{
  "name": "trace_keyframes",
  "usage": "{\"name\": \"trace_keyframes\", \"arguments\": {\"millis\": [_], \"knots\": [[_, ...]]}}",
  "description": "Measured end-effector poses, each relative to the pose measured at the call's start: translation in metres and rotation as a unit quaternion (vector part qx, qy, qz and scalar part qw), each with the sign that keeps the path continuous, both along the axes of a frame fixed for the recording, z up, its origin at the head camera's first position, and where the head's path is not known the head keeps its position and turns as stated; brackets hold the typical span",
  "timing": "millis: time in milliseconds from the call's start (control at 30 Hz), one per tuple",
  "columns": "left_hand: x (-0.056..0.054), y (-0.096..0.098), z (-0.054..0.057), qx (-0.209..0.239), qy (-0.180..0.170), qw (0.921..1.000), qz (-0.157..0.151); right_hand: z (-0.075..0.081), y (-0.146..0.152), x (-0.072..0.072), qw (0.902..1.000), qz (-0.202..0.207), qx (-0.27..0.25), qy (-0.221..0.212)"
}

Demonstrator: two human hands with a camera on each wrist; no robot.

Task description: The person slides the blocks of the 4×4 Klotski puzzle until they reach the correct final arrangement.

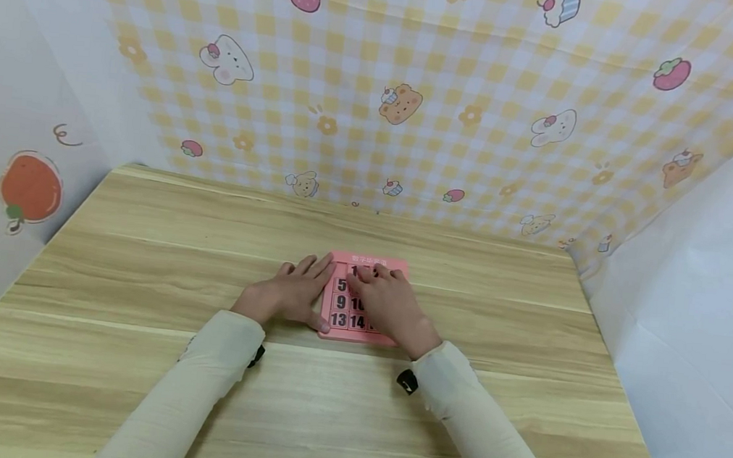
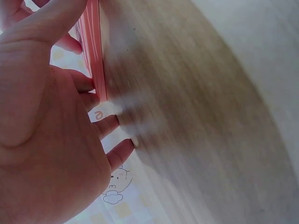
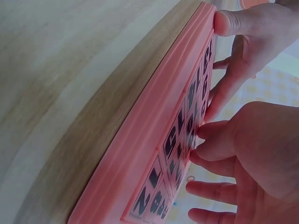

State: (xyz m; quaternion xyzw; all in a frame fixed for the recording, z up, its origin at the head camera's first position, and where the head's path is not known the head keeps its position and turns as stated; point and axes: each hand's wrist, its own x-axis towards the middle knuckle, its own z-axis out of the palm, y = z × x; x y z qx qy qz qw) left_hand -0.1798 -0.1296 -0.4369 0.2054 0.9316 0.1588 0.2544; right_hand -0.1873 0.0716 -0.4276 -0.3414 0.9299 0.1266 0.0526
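A pink sliding number puzzle (image 1: 363,337) lies flat on the table, its black-numbered square tiles set in a raised frame. The top-left slot shows no tile, and the 1 stands just right of it. My left hand (image 1: 298,292) rests along the frame's left side, fingers extended toward the upper corner and thumb (image 3: 227,22) against the lower corner. In the left wrist view the outer fingers touch the tabletop. Over the upper middle tiles is my right hand (image 1: 392,304), its thumb and index fingertips touching the tiles. It hides much of the right side of the puzzle.
The wood-grain table (image 1: 160,269) stretches around the puzzle on every side. Behind it hangs a yellow checked cloth (image 1: 355,61) with cartoon prints. White sheets border the left and right. A black band (image 1: 408,382) shows at the right wrist.
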Motion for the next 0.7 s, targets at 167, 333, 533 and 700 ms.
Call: {"name": "trace_keyframes", "arguments": {"millis": [167,333,533,700], "knots": [[0.000,0.000,-0.001,0.000,0.001,1.0000,-0.002,0.001,-0.005,0.000,1.0000,-0.005,0.003,-0.006],[0.000,0.000,0.001,0.003,0.002,1.0000,-0.002,0.000,-0.011,0.000,0.9998,-0.012,0.000,-0.013],[0.000,-0.001,0.002,0.002,0.001,1.0000,-0.003,0.000,-0.017,0.001,0.9996,-0.019,0.000,-0.023],[-0.001,0.000,-0.001,0.001,0.001,1.0000,-0.003,-0.001,-0.020,0.001,0.9993,-0.019,-0.005,-0.031]]}}
